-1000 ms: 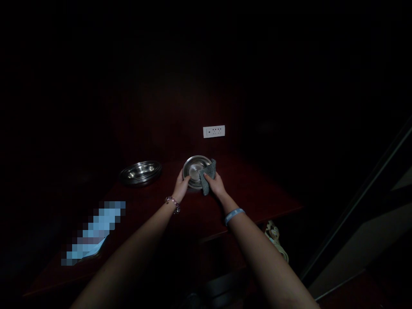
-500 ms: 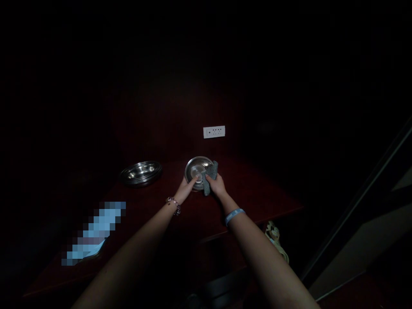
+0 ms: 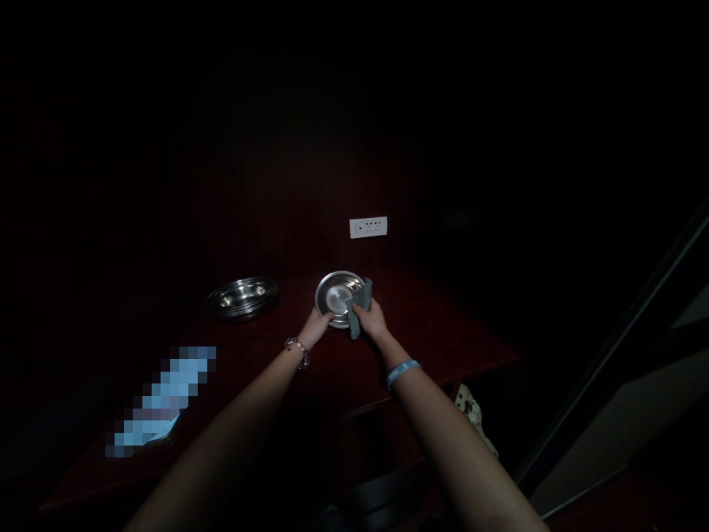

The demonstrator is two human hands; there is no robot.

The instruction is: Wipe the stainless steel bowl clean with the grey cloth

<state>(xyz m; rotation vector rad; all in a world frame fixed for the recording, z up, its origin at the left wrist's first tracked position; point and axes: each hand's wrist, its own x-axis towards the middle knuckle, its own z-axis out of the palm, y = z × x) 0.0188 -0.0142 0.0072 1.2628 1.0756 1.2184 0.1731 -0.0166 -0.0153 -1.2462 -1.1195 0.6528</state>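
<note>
The scene is very dark. A small steel bowl (image 3: pixel 335 295) is held tilted above a dark red table (image 3: pixel 432 340), its inside facing me. My left hand (image 3: pixel 317 326) grips the bowl's lower left rim. My right hand (image 3: pixel 370 319) is closed on a grey cloth (image 3: pixel 358 305), pressed against the bowl's right rim. A beaded bracelet sits on my left wrist, a blue band on my right.
A stack of steel plates (image 3: pixel 242 295) rests on the table to the left. A white socket panel (image 3: pixel 368 227) is on the back wall. A blurred blue patch (image 3: pixel 160 399) lies near the table's front left. Something pale (image 3: pixel 473 417) hangs below the table's right edge.
The cloth has shifted slightly along the bowl's right rim and the bowl has turned a little in my hands. The plates have not moved.
</note>
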